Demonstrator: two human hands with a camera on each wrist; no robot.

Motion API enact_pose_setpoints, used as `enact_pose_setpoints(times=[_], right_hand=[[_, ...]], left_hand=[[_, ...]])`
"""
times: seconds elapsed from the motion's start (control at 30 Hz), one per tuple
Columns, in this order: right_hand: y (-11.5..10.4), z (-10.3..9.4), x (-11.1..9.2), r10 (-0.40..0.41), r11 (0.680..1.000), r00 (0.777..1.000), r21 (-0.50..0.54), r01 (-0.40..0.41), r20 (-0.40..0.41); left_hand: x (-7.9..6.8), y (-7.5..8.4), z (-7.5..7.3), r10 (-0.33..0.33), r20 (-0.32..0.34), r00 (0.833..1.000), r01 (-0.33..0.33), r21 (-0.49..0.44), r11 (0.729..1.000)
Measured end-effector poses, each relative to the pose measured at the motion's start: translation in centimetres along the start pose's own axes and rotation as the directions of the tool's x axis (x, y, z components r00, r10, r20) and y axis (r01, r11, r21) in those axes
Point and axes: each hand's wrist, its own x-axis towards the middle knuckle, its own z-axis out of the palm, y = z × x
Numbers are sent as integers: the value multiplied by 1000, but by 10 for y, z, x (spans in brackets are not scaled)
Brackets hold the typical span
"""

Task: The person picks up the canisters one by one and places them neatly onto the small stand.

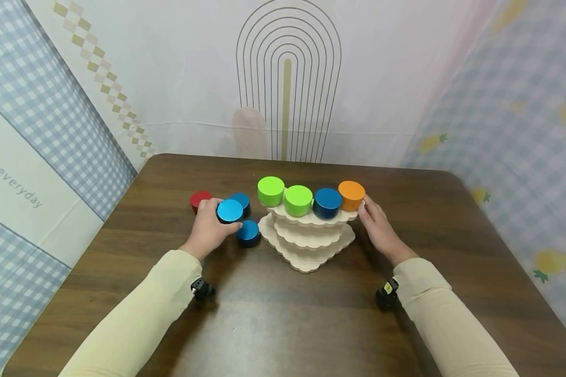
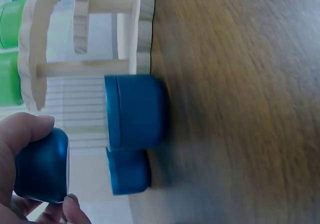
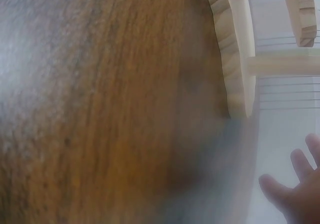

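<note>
A small round blue tin [image 1: 229,210] is gripped between thumb and fingers of my left hand [image 1: 207,230], raised off the table. In the left wrist view this tin [image 2: 42,166] is tilted on its side in the image. Two more blue tins [image 1: 248,233] [image 1: 241,202] and a red tin [image 1: 201,199] stand around that hand. A tiered wooden stand [image 1: 306,238] with scalloped edges holds two green tins [image 1: 271,190] [image 1: 298,200], a dark blue tin [image 1: 327,203] and an orange tin [image 1: 351,195] on top. My right hand [image 1: 377,225], fingers extended, is at the stand's right end beside the orange tin; contact is unclear.
Everything stands on a dark wooden table [image 1: 283,324]. Behind it hangs a white cloth [image 1: 184,78] printed with arches, and checked cloths [image 1: 523,136] flank the sides. The stand's lower tiers are joined by wooden posts [image 2: 85,68].
</note>
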Motion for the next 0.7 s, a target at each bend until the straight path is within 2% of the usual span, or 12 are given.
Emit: enact_pose_setpoints(times=[0.43,0.7], right_hand=[[-2,-3,1,-17,1000,1000,-12,17,-1],[-4,-3,-1,4,1000,1000,-25,-4,16]], left_hand=[[-8,21,9,48,47,998,-49,18,999],[-16,32,18,83,66,994,-85,26,996]])
